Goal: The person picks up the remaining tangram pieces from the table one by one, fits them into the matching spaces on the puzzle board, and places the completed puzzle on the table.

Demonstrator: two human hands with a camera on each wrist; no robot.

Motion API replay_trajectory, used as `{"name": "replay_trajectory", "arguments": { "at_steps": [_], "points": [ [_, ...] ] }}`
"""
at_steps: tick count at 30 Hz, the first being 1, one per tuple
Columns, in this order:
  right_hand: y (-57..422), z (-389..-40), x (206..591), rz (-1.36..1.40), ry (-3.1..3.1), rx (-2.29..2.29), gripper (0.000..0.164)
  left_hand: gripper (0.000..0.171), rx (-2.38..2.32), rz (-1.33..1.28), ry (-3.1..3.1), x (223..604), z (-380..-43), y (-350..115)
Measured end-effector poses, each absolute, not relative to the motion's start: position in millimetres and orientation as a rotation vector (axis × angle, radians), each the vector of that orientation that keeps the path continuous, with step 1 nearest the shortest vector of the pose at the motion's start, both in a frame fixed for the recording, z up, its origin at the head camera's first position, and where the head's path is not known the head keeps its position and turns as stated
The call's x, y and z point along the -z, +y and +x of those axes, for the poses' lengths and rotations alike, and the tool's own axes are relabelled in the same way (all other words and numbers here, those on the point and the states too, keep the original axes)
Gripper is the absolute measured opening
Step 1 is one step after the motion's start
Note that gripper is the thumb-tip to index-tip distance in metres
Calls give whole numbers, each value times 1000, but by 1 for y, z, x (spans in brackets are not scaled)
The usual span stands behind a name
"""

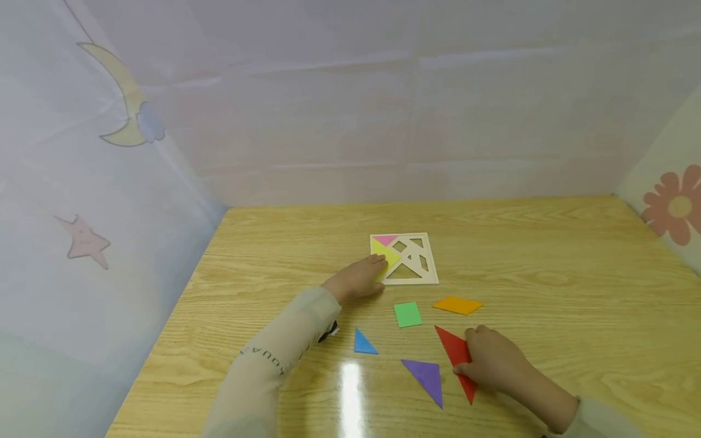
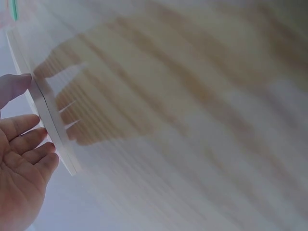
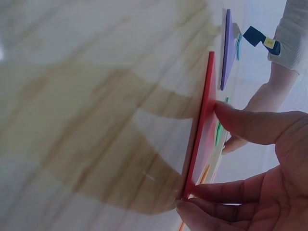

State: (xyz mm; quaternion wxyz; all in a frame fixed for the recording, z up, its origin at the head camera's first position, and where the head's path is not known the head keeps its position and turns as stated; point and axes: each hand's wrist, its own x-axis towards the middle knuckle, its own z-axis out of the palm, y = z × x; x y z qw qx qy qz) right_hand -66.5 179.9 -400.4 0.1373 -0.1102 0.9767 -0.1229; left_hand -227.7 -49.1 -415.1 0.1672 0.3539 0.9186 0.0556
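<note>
My left hand rests at the left side of a white tangram board, fingers over the yellow triangle set in it. In the left wrist view its thumb and slightly bent fingertips touch the board's edge. A pink triangle also sits in the board, beside several cut-out slots. My right hand grips a large red triangle on the table, thumb on one side and fingers on the other. The right wrist view shows this red triangle lying close over the tabletop.
Between the hands, a green square, an orange parallelogram, a blue triangle and a purple triangle lie on the wooden table. Printed cloth walls border it at the back and sides.
</note>
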Motion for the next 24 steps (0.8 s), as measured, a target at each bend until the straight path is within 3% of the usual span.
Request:
{"name": "replay_trajectory", "arguments": {
  "at_steps": [24],
  "points": [
    [171,-62,398,-347,2839,306,41,56,-172,965,2624,419,-227,-46]
  ]
}}
